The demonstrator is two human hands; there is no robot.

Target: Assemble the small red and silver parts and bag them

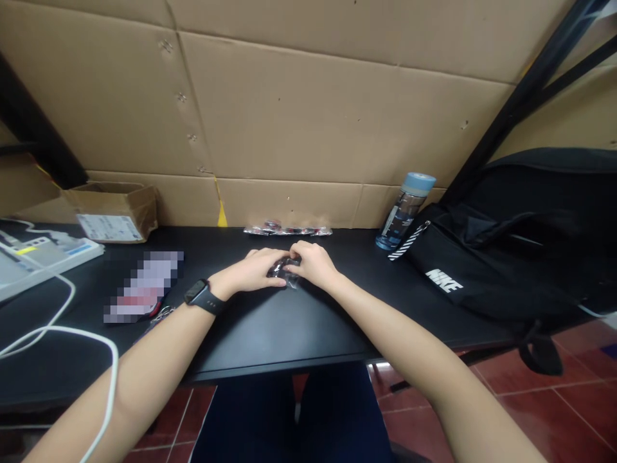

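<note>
Head view: fingers [277,262] of left hand [253,269] and right hand [313,263] both closed on small clear-wrapped dark packet [284,273], pinned low on black surface [270,328] at centre, likely for steadiness. Similar packets [288,229] lined along cardboard wall [308,116]; water bottle [403,211], black bag [482,270] at right.

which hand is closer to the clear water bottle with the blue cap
Right. The right hand rests at the table's middle on a small plastic-wrapped item, left of the clear water bottle with the blue cap. The left hand lies farther left still.
</note>
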